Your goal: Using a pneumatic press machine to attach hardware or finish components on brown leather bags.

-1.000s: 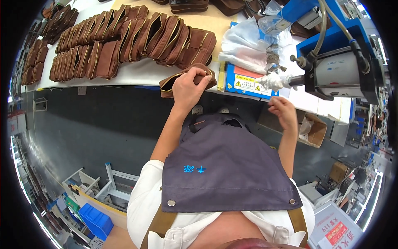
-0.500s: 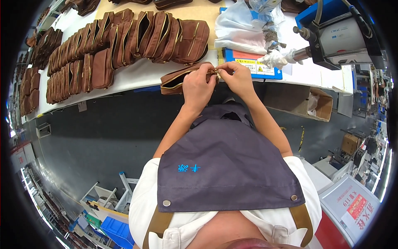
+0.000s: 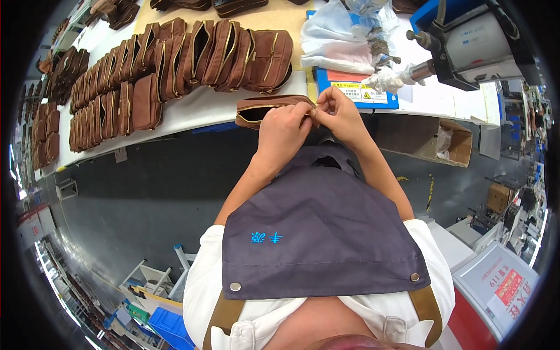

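A brown zippered pouch [image 3: 251, 116] lies at the table's front edge, its gold zipper partly open and showing a dark inside. My left hand [image 3: 284, 128] is closed over the pouch's right end, fingers curled round it. Close against it, my right hand [image 3: 340, 116] pinches at that same end, where the zipper stops. The small piece between my right fingertips is too hidden to make out. Behind the pouch stand rows of similar brown pouches [image 3: 169, 70], many with their zippers open.
A machine with a white cylinder [image 3: 478, 51] stands at the right, its rod wrapped in white material. Below it lies a blue base plate [image 3: 382, 105] with warning labels. White plastic bags [image 3: 335, 38] sit behind. A cardboard box [image 3: 455, 143] is under the table's right side.
The pouch and both hands have shifted slightly right. The pouch now lies more level, and my left fingers reach further over its right end.
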Demonstrator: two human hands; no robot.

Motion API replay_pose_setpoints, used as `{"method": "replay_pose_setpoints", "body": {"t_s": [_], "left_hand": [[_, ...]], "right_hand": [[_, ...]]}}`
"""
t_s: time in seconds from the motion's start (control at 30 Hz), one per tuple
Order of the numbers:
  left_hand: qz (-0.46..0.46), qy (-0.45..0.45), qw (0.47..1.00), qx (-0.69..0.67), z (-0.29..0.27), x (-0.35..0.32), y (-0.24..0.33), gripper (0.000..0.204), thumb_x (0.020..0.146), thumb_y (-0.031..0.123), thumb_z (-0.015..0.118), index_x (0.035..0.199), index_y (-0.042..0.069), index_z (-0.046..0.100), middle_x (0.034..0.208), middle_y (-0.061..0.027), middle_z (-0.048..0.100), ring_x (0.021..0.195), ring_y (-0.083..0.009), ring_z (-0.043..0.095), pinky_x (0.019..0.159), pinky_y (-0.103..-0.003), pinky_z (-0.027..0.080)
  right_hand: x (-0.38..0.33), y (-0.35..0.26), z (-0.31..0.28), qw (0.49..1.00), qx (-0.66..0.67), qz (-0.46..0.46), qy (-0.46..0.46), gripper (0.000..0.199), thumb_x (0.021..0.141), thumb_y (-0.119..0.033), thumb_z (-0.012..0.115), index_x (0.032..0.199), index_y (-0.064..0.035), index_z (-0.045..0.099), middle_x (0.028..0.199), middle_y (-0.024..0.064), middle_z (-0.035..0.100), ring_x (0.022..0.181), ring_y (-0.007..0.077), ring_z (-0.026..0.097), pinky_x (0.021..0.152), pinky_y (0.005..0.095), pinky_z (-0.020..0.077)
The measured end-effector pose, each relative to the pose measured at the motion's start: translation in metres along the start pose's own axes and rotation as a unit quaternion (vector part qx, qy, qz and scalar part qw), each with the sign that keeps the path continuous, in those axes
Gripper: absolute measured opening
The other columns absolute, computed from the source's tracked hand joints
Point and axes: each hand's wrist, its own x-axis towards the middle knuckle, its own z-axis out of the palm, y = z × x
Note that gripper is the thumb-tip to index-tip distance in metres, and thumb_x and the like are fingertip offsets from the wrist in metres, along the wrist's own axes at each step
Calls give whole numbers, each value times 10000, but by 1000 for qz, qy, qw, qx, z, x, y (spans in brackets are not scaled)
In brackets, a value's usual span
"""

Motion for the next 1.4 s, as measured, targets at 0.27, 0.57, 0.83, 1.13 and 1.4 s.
{"method": "replay_pose_setpoints", "body": {"t_s": [0.27,0.57,0.83,1.13,1.4], "left_hand": [[87,-249,895,-359,-19,40,50,123,871,142,658,931,34,658,803,-72,677,718,-155,642,654,-272,494],[161,-273,869,-381,46,87,55,155,817,173,698,873,31,677,778,-103,665,693,-183,638,642,-297,491],[-52,-306,827,-469,63,138,49,128,870,164,675,883,51,617,806,-2,622,706,-60,570,614,-215,467],[-150,-299,776,-535,86,162,49,75,880,146,613,859,74,617,786,14,614,666,-63,552,587,-213,442],[-154,-298,755,-563,89,160,45,75,876,132,624,839,67,627,803,11,619,724,-60,544,672,-208,435]], "right_hand": [[-40,-57,-85,965,-33,-2,-261,818,651,-210,862,1344,-64,453,1133,29,526,821,61,497,724,218,447],[-55,-56,-130,974,-169,96,-116,284,708,-185,792,898,-53,627,764,-21,580,743,80,501,693,240,404],[-41,-78,-138,978,-206,6,26,356,704,-169,770,995,-37,614,868,3,611,849,100,534,799,258,430],[-19,-63,-155,999,17,5,28,445,771,-120,723,1169,-12,558,1048,45,611,984,112,559,901,270,448],[-19,-43,-160,997,78,0,4,515,793,-98,702,1256,0,498,1125,58,586,1029,123,561,937,266,451]]}}
